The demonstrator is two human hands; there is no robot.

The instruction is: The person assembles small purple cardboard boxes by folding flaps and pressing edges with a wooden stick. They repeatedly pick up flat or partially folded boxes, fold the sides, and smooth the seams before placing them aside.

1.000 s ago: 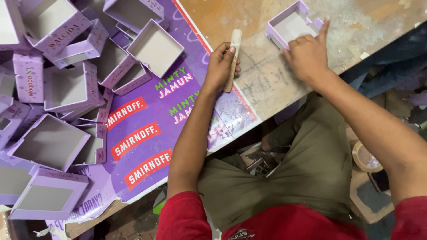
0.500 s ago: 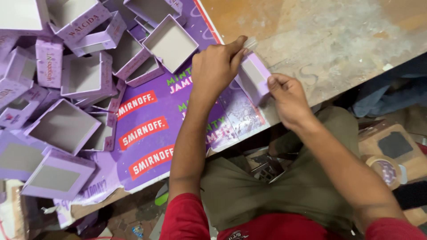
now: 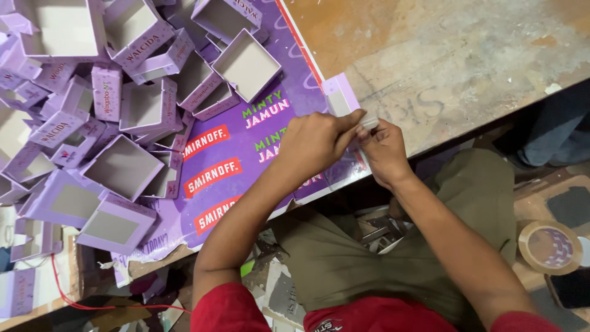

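At the near edge of the tabletop (image 3: 467, 67), my left hand (image 3: 316, 144) and right hand (image 3: 384, 150) meet, fingertips together. Left hand: closed in a pinch on the lower end of a small lilac box (image 3: 342, 98), thumb and forefinger pressing where a pale strip shows at its corner. Right hand: curled, its fingertips pinching the same strip and box edge from the other side. Whether the strip is a tape end or a flap I cannot tell. The box stands on its side, half over the purple sheet (image 3: 246, 160) and half over the bare, stained wood, its open face turned partly away.

Left of my hands, on the purple sheet, lies a loose heap of finished boxes (image 3: 123, 110), the same lilac shells with grey-white insides, some upright, some tipped, several nested against one another; they spread to the far left edge of the view.

Below the tabletop edge: my knees in olive trousers, a tape roll (image 3: 549, 247) on the floor at right, well apart from my hands, and a red wire (image 3: 67, 295) at lower left.

Judged from this arrangement, much of the batch already appears made, and the box in hand appears to be at an edge-finishing stage; no stock of unworked pieces is visible, so how many remain cannot be told.
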